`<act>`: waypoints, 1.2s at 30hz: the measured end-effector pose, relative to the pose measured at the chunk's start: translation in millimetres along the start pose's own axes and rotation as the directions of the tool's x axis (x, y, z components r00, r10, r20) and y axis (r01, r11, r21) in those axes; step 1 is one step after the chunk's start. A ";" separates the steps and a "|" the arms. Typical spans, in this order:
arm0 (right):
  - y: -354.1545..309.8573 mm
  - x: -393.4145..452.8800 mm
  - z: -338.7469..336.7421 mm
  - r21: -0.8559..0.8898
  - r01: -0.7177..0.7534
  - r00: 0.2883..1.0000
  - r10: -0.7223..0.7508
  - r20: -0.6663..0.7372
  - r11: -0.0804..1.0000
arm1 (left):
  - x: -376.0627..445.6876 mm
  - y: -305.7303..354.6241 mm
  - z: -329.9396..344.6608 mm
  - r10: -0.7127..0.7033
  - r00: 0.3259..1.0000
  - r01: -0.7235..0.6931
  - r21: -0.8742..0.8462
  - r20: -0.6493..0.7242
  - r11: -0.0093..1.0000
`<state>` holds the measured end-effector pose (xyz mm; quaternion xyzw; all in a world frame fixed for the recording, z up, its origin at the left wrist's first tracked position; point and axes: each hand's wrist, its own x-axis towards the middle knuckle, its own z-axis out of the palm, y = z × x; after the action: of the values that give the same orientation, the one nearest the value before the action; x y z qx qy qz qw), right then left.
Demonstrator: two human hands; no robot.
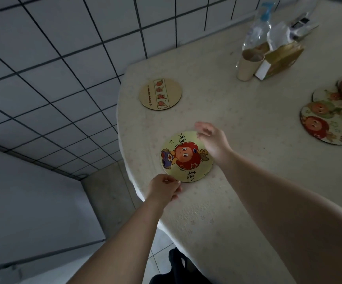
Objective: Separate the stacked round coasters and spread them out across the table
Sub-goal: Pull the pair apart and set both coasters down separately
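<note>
A yellow-green round coaster (184,158) with a red cartoon figure lies flat near the table's left edge. My left hand (164,188) pinches its near rim with closed fingers. My right hand (212,143) hovers over its far right side, fingers apart and holding nothing. A tan coaster (160,93) printed with a strip of small figures lies alone farther back. At the right edge, several overlapping coasters (325,121) with cartoon faces form a spread pile, the rear ones partly cut off by the frame.
The cream patterned table (248,119) has a rounded left edge with tiled floor beyond. At the back stand a paper cup (249,64), a plastic bottle (257,31) and a gold box (282,58).
</note>
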<state>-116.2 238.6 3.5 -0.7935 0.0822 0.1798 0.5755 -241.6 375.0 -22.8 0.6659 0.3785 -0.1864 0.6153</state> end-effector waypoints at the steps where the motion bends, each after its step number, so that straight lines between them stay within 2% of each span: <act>1: -1.5 -2.1 -1.6 0.008 0.021 1.000 -0.021 -0.003 1.000 | 0.4 0.4 0.2 -0.006 1.000 0.006 -0.010 0.013 1.000; 6: -6.2 -22.4 -22.7 0.088 0.019 0.998 -0.014 -0.059 0.996 | -1.6 8.0 12.4 -0.044 0.994 0.058 -0.132 0.103 0.990; 10: 1.1 -49.8 -49.0 0.079 -0.124 0.991 0.119 0.066 0.989 | -16.5 21.0 35.5 -0.059 0.987 0.092 -0.233 0.146 0.968; 12: 8.3 -64.0 -62.2 0.123 -0.214 0.972 0.199 0.122 0.969 | -28.4 25.5 45.5 -0.032 0.984 0.071 -0.224 0.172 0.972; 16: 17.3 -91.0 -96.3 0.151 -0.271 0.957 0.249 0.149 0.951 | -48.7 31.6 70.6 0.036 0.983 0.000 -0.196 0.181 0.981; 21: 30.8 -128.2 -161.3 0.255 -0.257 0.961 0.221 0.164 0.932 | -81.5 27.1 131.9 0.084 0.980 -0.042 -0.223 0.180 0.974; 25: 54.2 -160.4 -240.9 0.303 -0.250 0.965 0.210 0.159 0.920 | -129.7 13.7 206.9 0.113 0.972 -0.060 -0.248 0.207 0.967; 31: 73.3 -193.9 -331.6 0.308 -0.214 0.973 0.176 0.147 0.927 | -180.6 1.8 290.4 0.173 0.961 -0.098 -0.317 0.218 0.943; 36: 76.9 -200.8 -384.5 0.213 -0.171 0.980 0.144 0.136 0.962 | -202.5 7.8 338.3 0.187 0.959 -0.108 -0.332 0.215 0.937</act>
<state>-253.9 -164.2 116.8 -0.7023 0.1305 0.2619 0.6489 -292.7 -5.3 68.5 0.5573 0.2738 -0.1565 0.7681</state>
